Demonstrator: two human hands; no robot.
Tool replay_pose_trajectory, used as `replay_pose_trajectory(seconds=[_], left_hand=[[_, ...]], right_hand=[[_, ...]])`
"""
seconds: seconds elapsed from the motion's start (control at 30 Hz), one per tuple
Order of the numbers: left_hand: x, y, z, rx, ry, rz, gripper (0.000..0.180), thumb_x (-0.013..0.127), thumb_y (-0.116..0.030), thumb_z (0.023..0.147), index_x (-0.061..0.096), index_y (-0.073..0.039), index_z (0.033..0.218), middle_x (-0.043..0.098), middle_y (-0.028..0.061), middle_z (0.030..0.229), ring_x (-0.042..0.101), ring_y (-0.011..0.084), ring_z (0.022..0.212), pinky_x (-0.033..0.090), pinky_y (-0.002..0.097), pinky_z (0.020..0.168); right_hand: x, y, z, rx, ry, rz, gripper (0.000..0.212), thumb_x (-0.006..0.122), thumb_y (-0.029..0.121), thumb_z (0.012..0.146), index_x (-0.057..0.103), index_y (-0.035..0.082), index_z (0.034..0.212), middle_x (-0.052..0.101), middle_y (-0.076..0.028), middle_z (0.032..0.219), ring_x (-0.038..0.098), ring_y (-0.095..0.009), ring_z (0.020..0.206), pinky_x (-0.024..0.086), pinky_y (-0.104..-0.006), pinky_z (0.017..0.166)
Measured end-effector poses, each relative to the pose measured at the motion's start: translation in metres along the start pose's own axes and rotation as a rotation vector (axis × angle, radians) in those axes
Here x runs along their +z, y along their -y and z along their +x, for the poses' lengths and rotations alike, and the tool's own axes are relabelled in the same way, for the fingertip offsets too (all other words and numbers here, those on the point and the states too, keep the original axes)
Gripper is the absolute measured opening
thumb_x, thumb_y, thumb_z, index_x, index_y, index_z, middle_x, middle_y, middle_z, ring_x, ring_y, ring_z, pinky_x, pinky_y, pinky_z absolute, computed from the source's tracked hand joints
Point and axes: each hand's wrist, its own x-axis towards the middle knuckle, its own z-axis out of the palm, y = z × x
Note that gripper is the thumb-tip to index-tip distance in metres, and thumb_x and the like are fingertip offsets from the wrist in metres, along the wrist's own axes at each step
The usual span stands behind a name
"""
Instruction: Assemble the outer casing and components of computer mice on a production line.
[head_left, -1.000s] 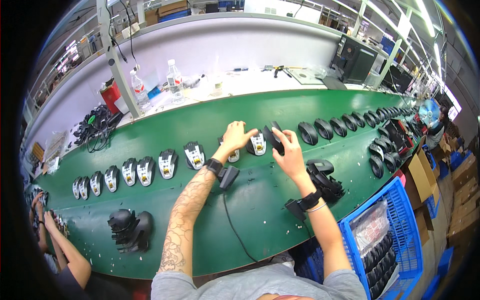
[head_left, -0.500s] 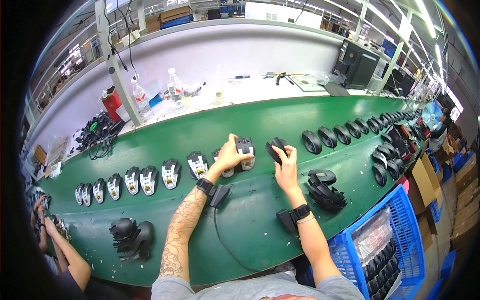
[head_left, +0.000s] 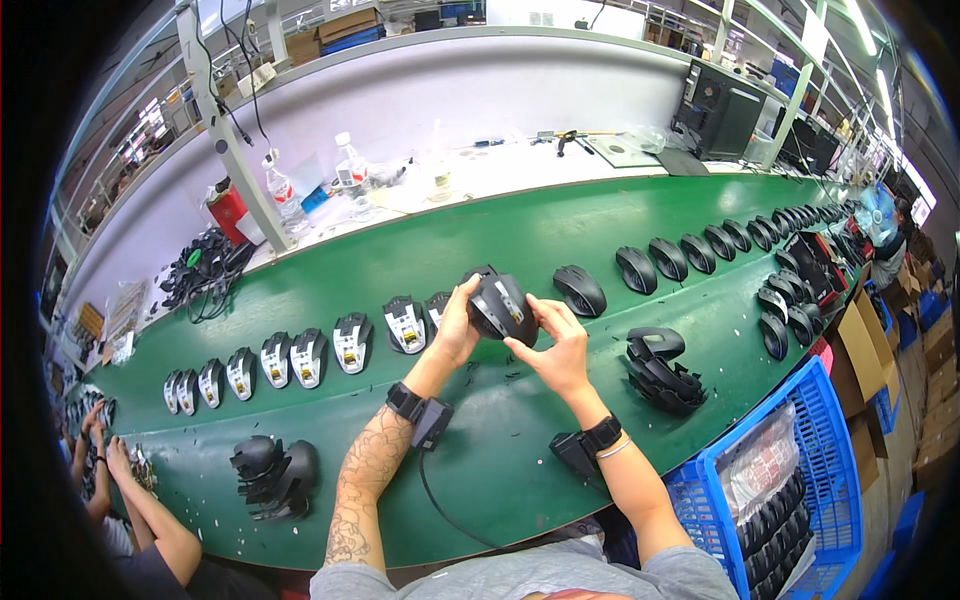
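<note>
Near the middle of the green bench, a computer mouse (head_left: 502, 308) is held up between my two hands. Black shell covers most of it, and a pale strip of its inner body shows between the black parts. My left hand (head_left: 458, 325) grips its left side. The fingers and thumb of my right hand (head_left: 557, 345) close on its right and lower edge. Just right of them lies a black mouse (head_left: 580, 290). Left of my left hand stand half-covered white-and-black mouse bodies (head_left: 405, 325) in a row.
Black mice (head_left: 636, 270) line the bench to the right. Loose black shells lie in piles, one pile (head_left: 664, 370) near my right forearm and another pile (head_left: 275, 475) at left. A blue crate (head_left: 710, 470) stands at lower right. A co-worker's arms (head_left: 150, 500) reach in at far left.
My left hand has lifted the mouse body off the bench. My right hand has come left, bringing the black shell it held onto the body. The view has shifted slightly.
</note>
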Motion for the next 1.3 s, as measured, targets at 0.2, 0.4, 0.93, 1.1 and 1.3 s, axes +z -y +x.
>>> replay_pose_trajectory(seconds=[0.2,0.4,0.93,1.1,1.3], left_hand=[[0.009,0.023,-0.009,0.132,0.075,0.055,0.040,0.041,-0.043,0.094,0.039,-0.013,0.118,0.050,0.0051,0.114,0.050,0.0169,0.108,0.042,0.0346,0.090],[0.006,0.031,-0.009,0.127,0.138,0.125,0.041,0.034,-0.045,0.096,0.036,-0.011,0.119,0.047,0.0047,0.115,0.047,0.0143,0.108,0.040,0.0311,0.091],[0.014,0.015,-0.016,0.280,0.063,0.302,0.049,0.074,-0.003,0.070,0.040,-0.005,0.106,0.056,0.0116,0.105,0.057,0.0175,0.095,0.048,0.0313,0.081],[0.024,0.011,-0.021,0.303,0.107,0.096,0.055,0.071,0.003,0.068,0.040,-0.004,0.112,0.055,0.0134,0.117,0.056,0.0234,0.104,0.047,0.0362,0.090],[0.020,0.016,-0.021,0.234,0.086,0.103,0.054,0.068,0.005,0.067,0.042,-0.004,0.114,0.056,0.0118,0.115,0.056,0.0225,0.103,0.047,0.0355,0.090]], right_hand=[[0.000,0.001,0.000,-0.093,-0.040,-0.186,0.057,0.080,0.015,0.062,0.060,0.000,0.113,0.058,-0.010,0.102,0.058,-0.021,0.094,0.048,-0.0309,0.082],[-0.008,-0.004,0.005,-0.044,0.014,-0.082,0.056,0.079,0.018,0.063,0.060,0.003,0.114,0.058,-0.014,0.102,0.058,-0.026,0.093,0.047,-0.0337,0.083],[0.014,-0.013,-0.007,0.125,0.064,0.298,0.049,0.052,0.026,0.092,0.039,0.009,0.136,0.042,-0.014,0.130,0.044,-0.022,0.114,0.038,-0.0336,0.095],[0.008,-0.037,-0.011,0.755,0.025,1.082,0.040,0.052,0.032,0.091,0.050,0.003,0.118,0.058,-0.006,0.109,0.055,-0.016,0.101,0.042,-0.0319,0.090],[0.014,-0.052,-0.019,0.796,-0.008,1.166,0.030,0.053,0.030,0.090,0.054,0.004,0.105,0.060,-0.006,0.104,0.056,-0.016,0.096,0.044,-0.0325,0.087]])
